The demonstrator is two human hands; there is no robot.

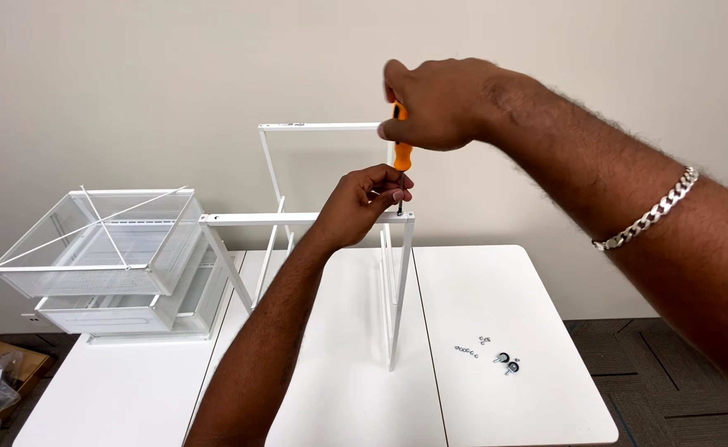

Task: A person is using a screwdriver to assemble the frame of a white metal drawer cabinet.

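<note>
I see my right hand (pixel 438 103) wrapped around the orange plastic handle of a screwdriver (pixel 401 149). The screwdriver stands straight up and down, handle at the top, thin dark metal tip pointing down. The tip meets the top corner of a white metal frame made of thin bars (pixel 297 219).

My left hand (pixel 364 203) is just below. Its fingertips (pixel 397 184) pinch close around the lower end of the screwdriver, right at the frame corner. I cannot tell if a screw is there.

The frame stands near the middle of the white worktop (pixel 496 281), over the seam between two tops. One long bar lies flat and runs left to right. Its legs go down to the worktop.

Two white wire mesh baskets (pixel 99 244) sit stacked at the left back corner. Small silver screws (pixel 466 351) and two little black wheels (pixel 507 362) lie near the right front edge, well apart from my hands.
</note>
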